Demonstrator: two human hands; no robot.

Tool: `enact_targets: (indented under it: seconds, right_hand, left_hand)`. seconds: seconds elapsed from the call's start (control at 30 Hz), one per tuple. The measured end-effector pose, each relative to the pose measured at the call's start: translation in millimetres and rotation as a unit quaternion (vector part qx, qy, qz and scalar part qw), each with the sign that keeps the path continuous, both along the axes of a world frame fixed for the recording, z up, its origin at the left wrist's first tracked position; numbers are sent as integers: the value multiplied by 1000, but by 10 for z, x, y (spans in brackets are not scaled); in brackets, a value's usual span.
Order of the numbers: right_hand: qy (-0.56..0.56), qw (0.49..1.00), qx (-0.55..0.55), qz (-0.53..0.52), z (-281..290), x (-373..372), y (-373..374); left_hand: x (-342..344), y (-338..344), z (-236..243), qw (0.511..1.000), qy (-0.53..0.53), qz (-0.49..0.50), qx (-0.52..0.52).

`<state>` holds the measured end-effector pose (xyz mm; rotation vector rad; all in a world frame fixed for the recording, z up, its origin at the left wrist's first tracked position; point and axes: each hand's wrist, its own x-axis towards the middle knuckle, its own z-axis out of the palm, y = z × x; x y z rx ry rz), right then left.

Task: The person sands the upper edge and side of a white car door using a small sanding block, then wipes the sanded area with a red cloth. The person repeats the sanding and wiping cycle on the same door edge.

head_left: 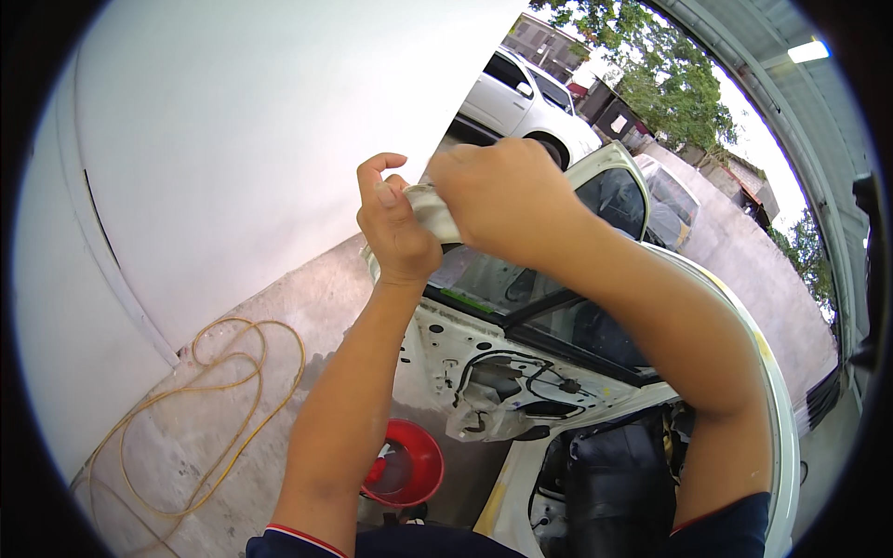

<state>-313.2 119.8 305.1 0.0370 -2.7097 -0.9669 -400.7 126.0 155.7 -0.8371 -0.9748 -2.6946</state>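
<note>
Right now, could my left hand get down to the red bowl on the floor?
Probably not as things stand. The left hand is raised at the top of the open car door, gripping a whitish strip together with the right hand. The red bowl sits low on the concrete, unblocked but well below.

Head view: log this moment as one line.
left hand: grips white cloth | right hand: on same cloth | below: stripped white car door | floor: red bowl, yellow hose
</note>
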Motion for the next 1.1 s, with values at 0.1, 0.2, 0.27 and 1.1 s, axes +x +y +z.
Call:
enact_targets:
  seconds: [0.1,0.2,0.27,1.1]
  right_hand:
    - [-11,1000,24,8,-9,-39,4]
    - [-29,999,14,-11,-14,-42,37]
    - [-9,999,13,48,-25,-39,57]
    - [258,938,-124,194,-203,1567,-2]
  left_hand:
    - [-25,27,8,1000,-2,-5,20]
    - [-55,19,-10,999,27,36,-9]
    - [-62,13,-9,997,45,67,-10]
    - [-671,-158,-1286,992,41,32,-118]
